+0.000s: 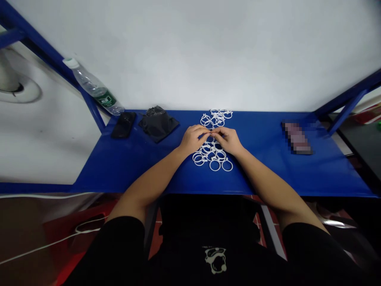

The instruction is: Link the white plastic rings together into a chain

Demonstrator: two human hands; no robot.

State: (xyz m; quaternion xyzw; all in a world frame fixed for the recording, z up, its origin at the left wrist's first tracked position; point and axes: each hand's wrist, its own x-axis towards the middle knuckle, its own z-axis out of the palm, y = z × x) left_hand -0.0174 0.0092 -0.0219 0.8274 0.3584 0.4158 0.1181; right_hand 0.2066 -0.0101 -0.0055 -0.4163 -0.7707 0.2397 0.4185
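Note:
Over the middle of the blue table, my left hand and my right hand meet with their fingertips pinched together. Between them is a white plastic ring, its top partly hidden by my fingers. Several more thin white rings with small knobs, like shower curtain rings, lie in a loose, overlapping pile just below my hands. Beyond my fingers, a second heap of white rings rests near the wall.
A crumpled black plastic bag and a black phone lie on the blue table at left. A clear bottle leans by the frame. At right lies a blurred-out flat object. A white wall borders the back.

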